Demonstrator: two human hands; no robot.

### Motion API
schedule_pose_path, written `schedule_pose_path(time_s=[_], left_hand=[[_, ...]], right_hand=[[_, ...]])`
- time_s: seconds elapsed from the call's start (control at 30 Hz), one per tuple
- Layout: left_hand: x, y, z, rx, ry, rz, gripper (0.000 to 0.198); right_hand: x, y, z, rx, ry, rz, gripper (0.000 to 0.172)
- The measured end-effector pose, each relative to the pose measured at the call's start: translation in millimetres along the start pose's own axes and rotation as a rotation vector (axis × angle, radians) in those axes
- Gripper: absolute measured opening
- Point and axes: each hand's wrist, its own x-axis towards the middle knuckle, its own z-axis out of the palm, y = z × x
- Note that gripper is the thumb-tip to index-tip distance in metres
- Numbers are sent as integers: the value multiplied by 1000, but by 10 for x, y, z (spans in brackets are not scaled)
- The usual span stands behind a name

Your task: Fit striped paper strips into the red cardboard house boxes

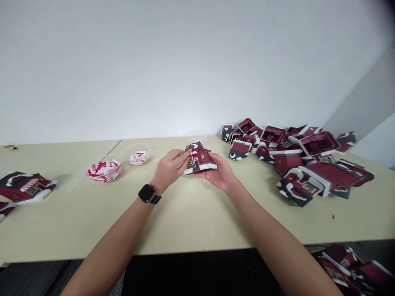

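Note:
A small dark red model house (202,161) with a grey roof and white snow trim is held over the table, its front facing me. My right hand (219,170) grips it from the right and below, thumb at the right edge. My left hand (170,167), wearing a black watch on its wrist, has its fingers closed at the left of the front. Its fingertips press at a small red-and-white striped awning (193,153) above the door. Those fingertips partly cover the house's left side.
Two clear bowls, a fuller one (105,169) and another (137,158), hold striped awnings on the left. One house with an awning (27,187) lies far left, another partly cut off. A heap of houses (330,174) covers the right; more houses (354,267) lie below the table edge.

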Motion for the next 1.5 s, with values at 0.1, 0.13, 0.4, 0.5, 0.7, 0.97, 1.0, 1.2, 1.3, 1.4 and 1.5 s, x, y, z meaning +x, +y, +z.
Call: schedule_pose_path(time_s=[0.1,0.13,0.4,0.5,0.7,0.97,1.0,1.2,1.3,1.4,1.5], left_hand=[[7,7,-3,-10,-18,-25,34],[7,7,-4,-9,-22,-25,34],[-43,-63,21,-52,-76,16,42],[-53,-60,32,-79,-75,19,42],[6,72,32,-267,49,-136,26],[5,-4,91,-930,-112,-745,78],[-1,-15,96,-1042,-166,-789,75],[13,17,49,-1237,-265,-817,53],[29,38,32,-1218,-262,-803,51],[39,50,31,-1217,-255,-786,50],[45,62,39,-1210,-255,-777,49]], right_hand=[[0,7,-5,-23,9,19,31],[0,9,-5,-33,10,23,31],[15,29,-46,-44,32,30,27],[16,26,-64,-95,62,32,28],[-12,15,-54,-249,35,-33,48],[-3,12,-99,-264,-27,-42,46],[-6,6,-101,-270,-38,-45,47],[-47,-61,-82,-330,-69,-8,53],[-56,-65,-60,-371,-32,-25,56],[-48,-45,-47,-384,-18,-68,56],[-26,-16,-54,-400,-20,-108,57]])
